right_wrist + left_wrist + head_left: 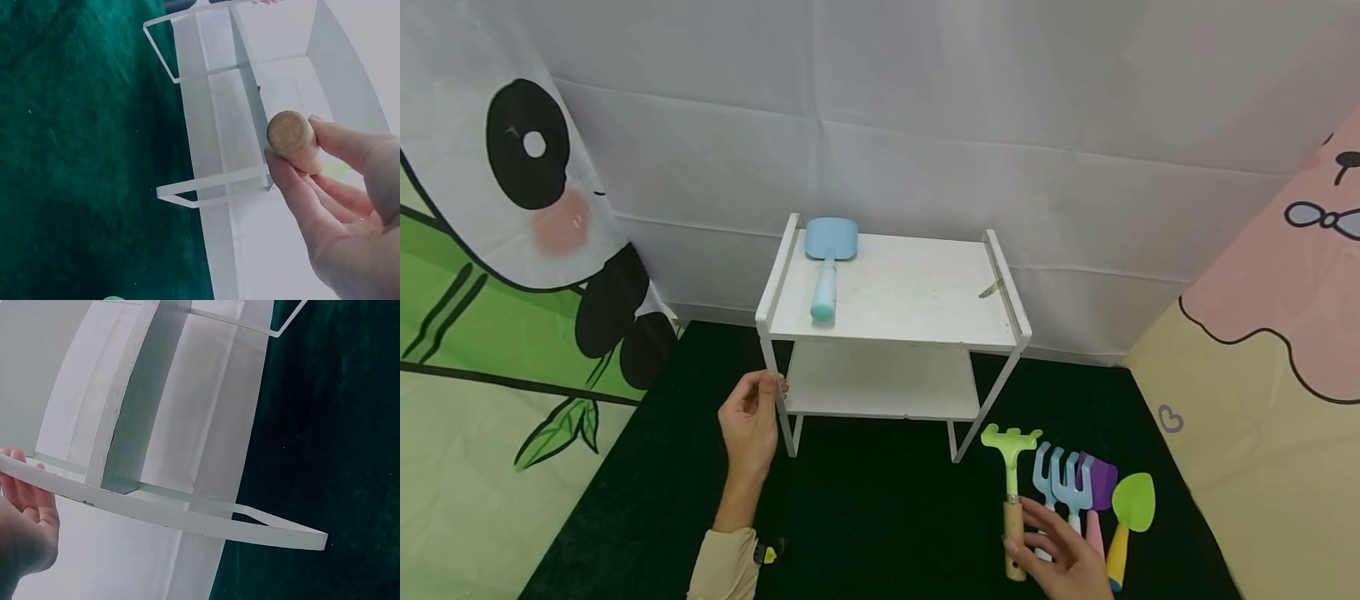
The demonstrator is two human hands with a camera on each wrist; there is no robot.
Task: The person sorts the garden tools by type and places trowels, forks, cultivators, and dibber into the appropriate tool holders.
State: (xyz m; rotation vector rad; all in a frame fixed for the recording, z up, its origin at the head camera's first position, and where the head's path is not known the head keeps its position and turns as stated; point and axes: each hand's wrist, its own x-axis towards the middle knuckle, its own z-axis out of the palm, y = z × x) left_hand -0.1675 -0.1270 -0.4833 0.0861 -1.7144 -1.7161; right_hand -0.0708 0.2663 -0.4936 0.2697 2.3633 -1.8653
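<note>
Before the white shelf (917, 287), toward its right, your right hand (1063, 558) pinched the green rake (1011, 454) by its handle (1013, 523); your left hand (751, 425) gripped the shelf's left front leg (768, 354). A firm pinch probably served best. The shelf's top bore a blue shovel (831, 240); blue forks (1072, 497) lay to its right; its right rail (1010, 286) risked snagging the rake.

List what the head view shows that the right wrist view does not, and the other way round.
Only the head view: the blue scoop on the top shelf, the green trowel with a yellow handle on the floor, and the rake's prongs.
Only the right wrist view: the round butt end of the rake's handle, turned squarely to the camera.
Both: the right hand holding the wooden handle, the white shelf unit and the dark green floor.
</note>
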